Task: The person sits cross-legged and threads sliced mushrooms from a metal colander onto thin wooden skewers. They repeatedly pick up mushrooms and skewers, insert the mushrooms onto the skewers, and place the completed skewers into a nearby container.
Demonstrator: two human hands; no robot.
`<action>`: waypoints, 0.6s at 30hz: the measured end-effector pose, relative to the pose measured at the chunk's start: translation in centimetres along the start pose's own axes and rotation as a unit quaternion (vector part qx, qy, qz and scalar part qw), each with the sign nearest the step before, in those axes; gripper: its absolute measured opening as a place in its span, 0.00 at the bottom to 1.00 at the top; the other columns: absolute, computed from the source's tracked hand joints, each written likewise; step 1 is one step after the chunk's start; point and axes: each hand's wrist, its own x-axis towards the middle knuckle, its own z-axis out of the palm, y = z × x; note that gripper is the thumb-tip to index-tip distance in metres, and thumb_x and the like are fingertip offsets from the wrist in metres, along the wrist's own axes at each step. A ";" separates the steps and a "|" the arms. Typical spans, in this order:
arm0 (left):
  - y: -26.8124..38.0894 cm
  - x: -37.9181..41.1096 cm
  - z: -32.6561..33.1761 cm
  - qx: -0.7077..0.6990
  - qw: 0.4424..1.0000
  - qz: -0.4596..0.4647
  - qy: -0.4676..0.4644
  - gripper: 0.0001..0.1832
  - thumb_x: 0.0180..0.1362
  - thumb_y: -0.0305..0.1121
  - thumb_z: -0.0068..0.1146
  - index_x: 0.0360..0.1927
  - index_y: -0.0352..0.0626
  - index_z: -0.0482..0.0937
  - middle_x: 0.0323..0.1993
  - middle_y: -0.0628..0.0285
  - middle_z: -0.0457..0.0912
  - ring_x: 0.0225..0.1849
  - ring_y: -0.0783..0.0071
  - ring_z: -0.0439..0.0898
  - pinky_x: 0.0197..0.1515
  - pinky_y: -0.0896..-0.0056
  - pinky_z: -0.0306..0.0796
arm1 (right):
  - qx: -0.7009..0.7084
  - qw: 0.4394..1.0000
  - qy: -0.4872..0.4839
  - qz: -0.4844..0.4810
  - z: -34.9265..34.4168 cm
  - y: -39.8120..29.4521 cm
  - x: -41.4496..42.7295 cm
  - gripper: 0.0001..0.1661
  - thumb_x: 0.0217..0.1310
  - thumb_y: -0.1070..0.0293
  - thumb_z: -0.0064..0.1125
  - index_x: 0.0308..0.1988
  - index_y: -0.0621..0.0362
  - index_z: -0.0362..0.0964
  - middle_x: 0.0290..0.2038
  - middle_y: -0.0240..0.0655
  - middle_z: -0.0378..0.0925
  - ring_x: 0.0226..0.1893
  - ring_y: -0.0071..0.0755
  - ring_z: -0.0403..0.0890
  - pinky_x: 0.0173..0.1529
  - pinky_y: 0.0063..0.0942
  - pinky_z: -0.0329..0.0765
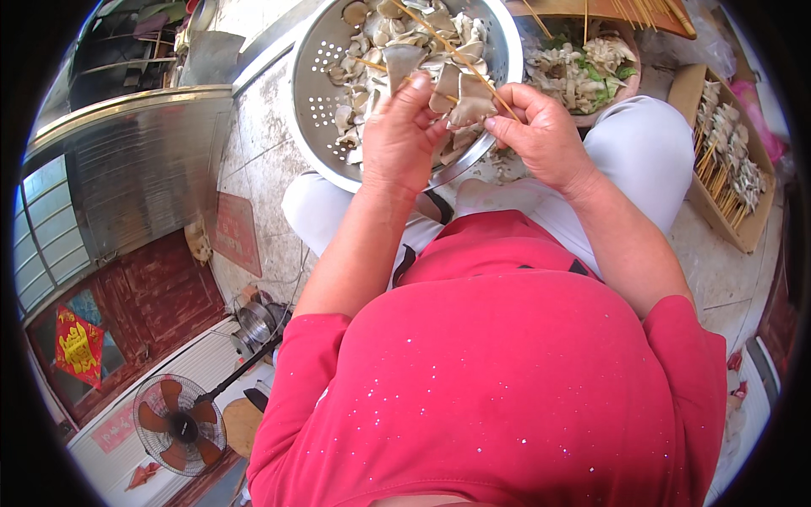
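Over a perforated metal colander point(320, 120) heaped with oyster mushroom pieces point(361, 47), both my hands work close together. Between the thumb and fingers of my left hand point(402, 136) are grey-brown mushroom pieces point(445, 89) and a thin bamboo skewer point(370, 64) running through or behind them. My right hand point(538, 136) grips the lower end of a longer bamboo skewer point(437, 35), which slants up to the left across the colander. Its thumb and fingertips also touch the edge of a broad mushroom piece point(472, 104). Whether the long skewer pierces that piece cannot be made out.
Right of the colander, a round basin point(627, 95) holds mushrooms and green leaves, partly under a wooden board point(608, 9) with skewers. Farther right is a cardboard box point(728, 222) of threaded mushroom skewers point(735, 152). A standing fan point(180, 424) is at lower left.
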 end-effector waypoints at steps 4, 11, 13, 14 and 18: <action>1.5 1.1 -1.2 -0.039 0.998 0.050 0.025 0.12 0.58 0.36 0.57 0.41 0.42 0.74 0.35 0.63 0.80 0.34 0.70 0.80 0.38 0.68 0.75 | -0.020 1.000 0.002 -0.003 -0.3 0.4 0.1 0.09 0.55 0.74 0.56 0.39 0.63 0.72 0.26 0.24 0.73 0.25 0.12 0.68 0.29 0.15 0.67; 1.4 1.0 -1.4 0.072 0.996 0.058 0.021 0.06 0.59 0.32 0.56 0.37 0.42 0.75 0.29 0.62 0.80 0.30 0.70 0.80 0.37 0.67 0.76 | -0.050 0.999 0.002 -0.001 -0.4 0.2 0.0 0.11 0.54 0.73 0.57 0.39 0.63 0.72 0.25 0.24 0.73 0.25 0.12 0.68 0.29 0.16 0.67; 1.0 0.5 -1.1 0.098 0.994 0.037 0.018 0.06 0.58 0.31 0.57 0.36 0.41 0.76 0.29 0.62 0.80 0.29 0.72 0.80 0.36 0.69 0.76 | -0.055 0.998 0.003 0.002 -0.3 0.2 0.0 0.11 0.53 0.73 0.57 0.39 0.63 0.72 0.25 0.24 0.73 0.25 0.12 0.68 0.29 0.16 0.67; 0.8 0.4 -1.1 0.087 0.996 0.028 0.006 0.05 0.58 0.30 0.57 0.35 0.41 0.76 0.28 0.63 0.80 0.29 0.73 0.80 0.35 0.71 0.76 | -0.055 0.998 0.001 0.004 -0.3 0.1 0.0 0.11 0.53 0.73 0.57 0.39 0.62 0.72 0.25 0.24 0.73 0.25 0.12 0.68 0.29 0.16 0.67; 1.0 0.5 -1.1 0.109 0.994 0.032 -0.010 0.05 0.58 0.29 0.57 0.34 0.40 0.76 0.28 0.64 0.79 0.29 0.74 0.79 0.35 0.72 0.76 | -0.060 0.998 0.001 0.005 -0.5 0.4 0.0 0.11 0.53 0.73 0.57 0.39 0.62 0.72 0.25 0.23 0.73 0.25 0.12 0.68 0.29 0.16 0.67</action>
